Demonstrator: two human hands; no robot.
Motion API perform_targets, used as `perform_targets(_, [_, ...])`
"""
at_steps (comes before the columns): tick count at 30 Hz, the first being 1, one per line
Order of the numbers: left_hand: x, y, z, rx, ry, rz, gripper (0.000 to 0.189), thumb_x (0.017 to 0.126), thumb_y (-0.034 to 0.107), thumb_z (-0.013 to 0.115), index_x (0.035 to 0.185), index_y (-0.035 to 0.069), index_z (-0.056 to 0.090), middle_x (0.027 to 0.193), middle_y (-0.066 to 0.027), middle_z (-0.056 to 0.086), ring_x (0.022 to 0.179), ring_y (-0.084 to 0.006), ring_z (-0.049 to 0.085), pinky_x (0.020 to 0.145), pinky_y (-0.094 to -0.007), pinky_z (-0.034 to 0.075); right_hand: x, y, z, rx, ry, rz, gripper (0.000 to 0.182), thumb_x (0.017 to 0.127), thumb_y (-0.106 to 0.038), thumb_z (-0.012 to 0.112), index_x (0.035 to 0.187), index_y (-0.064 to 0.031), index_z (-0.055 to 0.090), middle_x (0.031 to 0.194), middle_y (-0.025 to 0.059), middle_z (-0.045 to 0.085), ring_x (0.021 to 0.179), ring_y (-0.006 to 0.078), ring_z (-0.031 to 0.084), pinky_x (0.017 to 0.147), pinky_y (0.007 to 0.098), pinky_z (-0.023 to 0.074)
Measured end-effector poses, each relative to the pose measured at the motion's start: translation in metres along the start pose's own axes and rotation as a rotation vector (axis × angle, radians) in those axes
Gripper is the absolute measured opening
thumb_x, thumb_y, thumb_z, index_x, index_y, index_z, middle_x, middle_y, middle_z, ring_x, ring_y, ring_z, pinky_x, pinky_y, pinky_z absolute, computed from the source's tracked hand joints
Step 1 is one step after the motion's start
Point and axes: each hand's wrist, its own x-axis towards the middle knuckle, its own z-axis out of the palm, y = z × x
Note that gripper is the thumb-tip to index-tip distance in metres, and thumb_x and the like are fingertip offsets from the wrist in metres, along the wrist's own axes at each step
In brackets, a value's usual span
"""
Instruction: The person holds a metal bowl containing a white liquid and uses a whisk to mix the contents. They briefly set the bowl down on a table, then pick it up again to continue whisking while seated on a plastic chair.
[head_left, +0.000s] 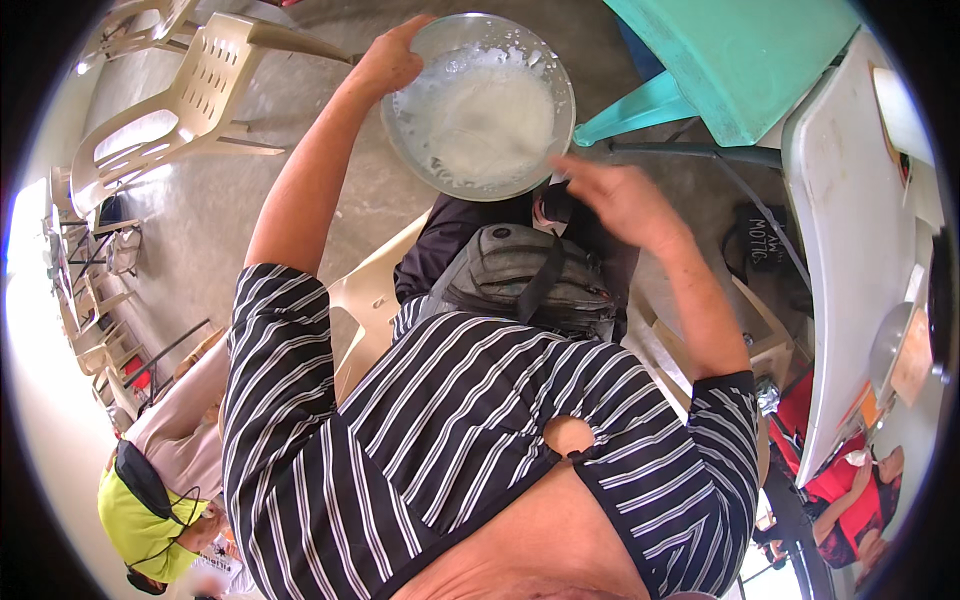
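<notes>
A round clear bowl, probably glass, holds a white, frothy or powdery substance, with white clumps stuck on its inner wall. My left hand grips the bowl's rim on the left, thumb bent against the side. Near the rim's lower right is my right hand, slightly blurred, fingers stretched towards the bowl; whether the fingertips touch it I cannot tell. Nothing shows in that hand. On my lap, below the bowl, rests a grey backpack with a dark strap.
A green plastic table or stool stands at the upper right, beside a white table bearing dishes. Beige plastic chairs stand at the left. One person in a yellow cap is at lower left, another in red at lower right.
</notes>
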Motion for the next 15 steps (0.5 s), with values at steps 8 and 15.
perform_targets(8, [-0.002, -0.020, 0.006, 0.011, 0.076, 0.030, 0.067, 0.071, -0.002, 0.046, 0.136, 0.013, 0.049, 0.112, -0.0233, 0.065, 0.105, -0.0360, 0.062, 0.092, -0.0386, 0.047, -0.004, -0.003, -0.008, 0.063, -0.078, -0.027, 0.036, 0.094, -0.021, 0.053, 0.129, -0.0202, 0.057, 0.088, 0.0181, 0.068, 0.086, 0.0357, 0.065, 0.078, 0.0470, 0.0508])
perform_targets(15, [-0.003, 0.001, 0.006, -0.037, -0.001, -0.038, 0.066, 0.074, -0.005, 0.044, 0.139, 0.011, 0.047, 0.106, -0.0153, 0.066, 0.091, -0.0215, 0.063, 0.083, -0.0312, 0.049, -0.013, -0.024, -0.013, -0.148, -0.187, 0.021, 0.038, 0.092, -0.018, 0.053, 0.129, -0.0215, 0.057, 0.096, 0.0176, 0.067, 0.087, 0.0363, 0.065, 0.075, 0.0452, 0.0515])
